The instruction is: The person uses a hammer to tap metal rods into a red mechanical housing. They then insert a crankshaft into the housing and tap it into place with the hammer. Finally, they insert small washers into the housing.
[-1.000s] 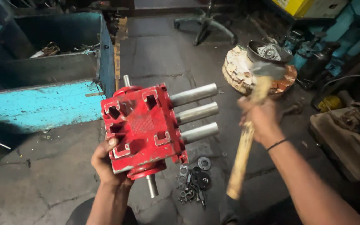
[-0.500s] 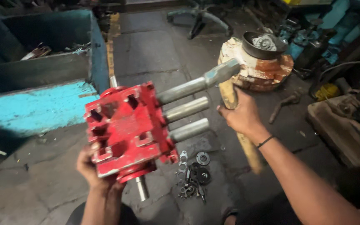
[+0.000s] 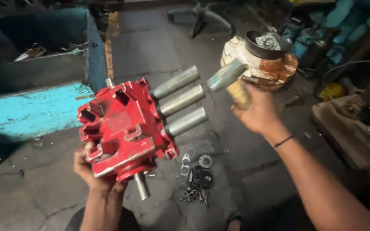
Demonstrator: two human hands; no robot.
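My left hand [image 3: 91, 171] holds up a red cast-metal gearbox housing [image 3: 120, 128] from below. Three grey steel shafts [image 3: 180, 102] stick out of its right side, and a thin shaft [image 3: 141, 186] points down from its bottom. My right hand [image 3: 258, 112] grips a hammer by its wooden handle [image 3: 238, 93], just under the steel head [image 3: 226, 75]. The hammer head hangs a short way to the right of the top shaft's end, apart from it.
Washers, bearings and small parts [image 3: 197, 179] lie on the concrete floor under the housing. A turquoise metal bin [image 3: 35, 107] stands at the left. A rusty round motor part with a pulley [image 3: 265, 55] sits at the back right, with machine clutter [image 3: 347, 124] beside it.
The hammer swung down from upright to the shaft ends, then drew back a little to the right. My right hand slid up the handle toward the head. The housing stayed in my left hand.
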